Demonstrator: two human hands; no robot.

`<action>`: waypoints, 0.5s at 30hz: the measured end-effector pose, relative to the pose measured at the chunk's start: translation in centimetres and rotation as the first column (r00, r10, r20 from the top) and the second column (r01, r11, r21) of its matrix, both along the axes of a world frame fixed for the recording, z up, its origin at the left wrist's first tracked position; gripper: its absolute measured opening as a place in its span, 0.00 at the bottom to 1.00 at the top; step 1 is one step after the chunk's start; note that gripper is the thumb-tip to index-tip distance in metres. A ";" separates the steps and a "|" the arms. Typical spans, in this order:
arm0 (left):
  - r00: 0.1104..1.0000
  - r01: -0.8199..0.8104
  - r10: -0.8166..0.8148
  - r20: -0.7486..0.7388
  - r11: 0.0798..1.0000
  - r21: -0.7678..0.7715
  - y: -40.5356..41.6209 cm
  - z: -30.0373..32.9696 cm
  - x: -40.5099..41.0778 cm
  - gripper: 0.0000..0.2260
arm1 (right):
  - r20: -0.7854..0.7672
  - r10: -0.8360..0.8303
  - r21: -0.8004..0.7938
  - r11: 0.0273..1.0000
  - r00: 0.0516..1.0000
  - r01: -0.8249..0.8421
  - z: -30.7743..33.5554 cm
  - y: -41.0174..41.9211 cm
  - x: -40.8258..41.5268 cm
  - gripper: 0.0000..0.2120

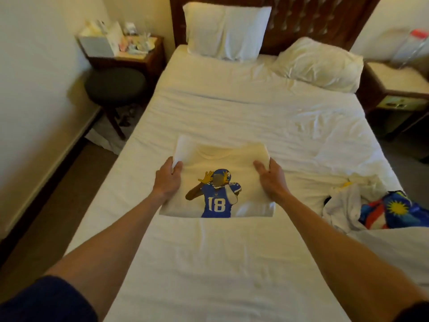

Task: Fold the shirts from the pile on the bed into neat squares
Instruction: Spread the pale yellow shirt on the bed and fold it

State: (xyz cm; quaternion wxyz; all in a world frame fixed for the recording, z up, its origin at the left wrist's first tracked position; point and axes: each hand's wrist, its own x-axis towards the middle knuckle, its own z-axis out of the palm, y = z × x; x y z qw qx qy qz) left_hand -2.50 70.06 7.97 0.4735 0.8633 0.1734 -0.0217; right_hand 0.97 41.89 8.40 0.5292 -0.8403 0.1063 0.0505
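**Shirt #18: final fold squared off, pile still waiting**

Bed (232,117) fills the frame, white sheet, wrinkled. Two pillows at 12 and 1 o'clock. Nightstand and stool off the bed at 10 o'clock.

Pile of unfolded shirts (362,208) sits at 3 o'clock near the bed's right edge: white fabric plus a blue/red/yellow print, partly cut off by the frame.

White shirt (220,163) lies at centre, already a compact rectangle, player graphic with "18" facing up.

Left hand (168,180) grips the shirt's left edge, thumb on top, fingers tucked under the fabric. Right hand (270,178) clamps the right edge the same way.

Step, my read: squaring or lifting the finished fold. Next move calls for keeping both edges level so layers don't slide, parking it clear of the pile, then pulling the next shirt.

Hidden: fingertips under the shirt, layer count, how many shirts are left in the pile.
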 end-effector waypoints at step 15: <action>0.906 -0.327 0.313 0.284 0.945 0.003 20.4 30.5 -12.6 0.16 | 0.256 0.335 0.150 0.913 0.907 -0.379 30.9 21.8 -3.8 0.15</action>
